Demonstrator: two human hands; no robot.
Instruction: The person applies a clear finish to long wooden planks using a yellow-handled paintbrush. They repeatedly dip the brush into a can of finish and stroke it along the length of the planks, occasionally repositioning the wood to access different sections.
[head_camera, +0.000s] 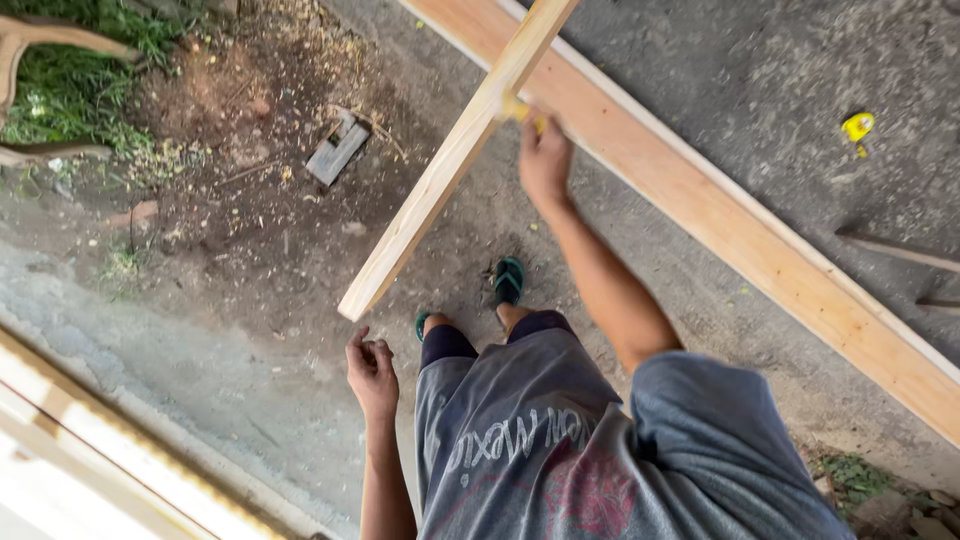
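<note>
We look straight down at the ground past our own grey T-shirt (560, 450), dark shorts and green sandals (508, 280). Our right hand (543, 155) is raised in front of us and closed on a narrow wooden batten (455, 160), gripping it partway along its length; a small yellow object (518, 110), too blurred to identify, sits between the fingers and the wood. The batten runs diagonally from the top edge of the view down to the left, its free cut end (352, 305) hanging in the air just above and near our left hand (372, 370). Our left hand holds nothing: it hangs at our side with the fingers loosely curled, apart from the batten. Behind the batten, a wide wooden plank (760, 250) lies flat on the grey concrete ground (700, 60), running diagonally from top centre to the right edge; the batten crosses over it near the right hand. A yellow tape measure (858, 126) lies on the concrete, well apart to the right of the plank. To the left, a small grey block (337, 148) rests on bare soil strewn with sawdust, with grass (80, 90) at the upper left corner.
</note>
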